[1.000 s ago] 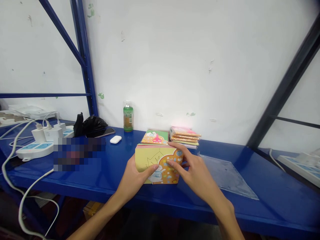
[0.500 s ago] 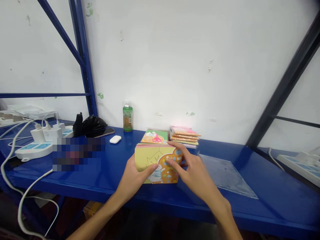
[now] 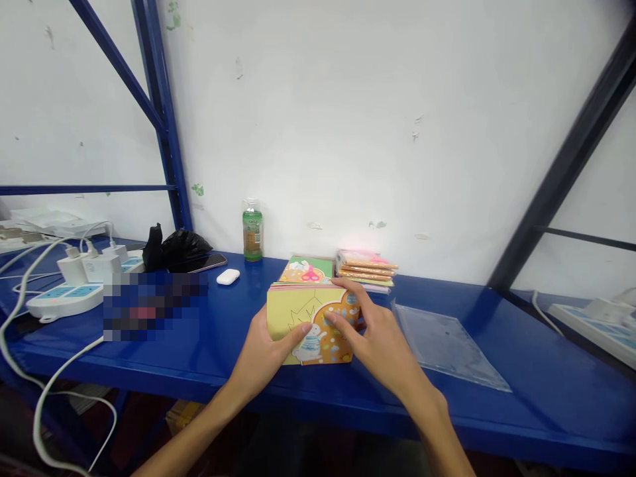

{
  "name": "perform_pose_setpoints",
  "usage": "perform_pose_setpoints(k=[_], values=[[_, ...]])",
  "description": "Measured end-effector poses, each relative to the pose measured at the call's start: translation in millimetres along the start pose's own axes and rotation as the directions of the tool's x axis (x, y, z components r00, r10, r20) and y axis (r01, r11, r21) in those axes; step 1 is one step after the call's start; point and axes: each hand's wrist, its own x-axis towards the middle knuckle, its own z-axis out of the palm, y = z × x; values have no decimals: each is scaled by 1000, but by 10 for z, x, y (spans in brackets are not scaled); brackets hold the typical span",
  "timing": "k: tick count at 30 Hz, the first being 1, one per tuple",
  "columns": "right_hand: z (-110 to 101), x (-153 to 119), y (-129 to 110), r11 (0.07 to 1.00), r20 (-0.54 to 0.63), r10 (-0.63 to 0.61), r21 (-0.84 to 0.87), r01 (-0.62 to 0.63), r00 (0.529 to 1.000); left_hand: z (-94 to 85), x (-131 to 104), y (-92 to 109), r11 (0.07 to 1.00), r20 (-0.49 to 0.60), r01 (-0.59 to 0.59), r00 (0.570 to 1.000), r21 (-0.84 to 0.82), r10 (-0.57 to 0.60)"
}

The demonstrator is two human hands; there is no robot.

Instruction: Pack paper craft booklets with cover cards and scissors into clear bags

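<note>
Between my two hands a stack of yellow and orange printed paper sheets (image 3: 311, 308) stands upright on the table, a rabbit drawing facing me. My left hand (image 3: 271, 344) grips its left side, thumb across the front, fingers hidden behind. On the right side my right hand (image 3: 370, 324) is closed on the same stack, its thumb on the front and its index finger along the top edge. Just behind lies a green booklet (image 3: 322, 266) with pink scissors printed on it. Beside that booklet is a pile of packed paper sets (image 3: 368, 268).
A clear plastic sleeve (image 3: 447, 341) lies flat to the right on the blue table (image 3: 517, 371). Along the left are a green-labelled bottle (image 3: 253, 232), a white earbud case (image 3: 228, 277), a phone (image 3: 199, 264), a black plastic bag (image 3: 183, 245) and a power strip (image 3: 67, 298) with cables.
The view has shifted very slightly. Both hands keep their hold on the sheet stack, which stays in nearly the same place.
</note>
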Motion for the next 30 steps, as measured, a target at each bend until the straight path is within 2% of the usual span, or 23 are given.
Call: perform_pose_setpoints(k=[12, 30], values=[[-5, -9, -21, 1000, 4, -3, 23, 3, 1000, -14, 8, -7, 1000, 26, 6, 1000, 2, -6], [40, 5, -32, 999, -6, 11, 37, -11, 1000, 21, -2, 16, 1000, -17, 2, 1000, 2, -2]])
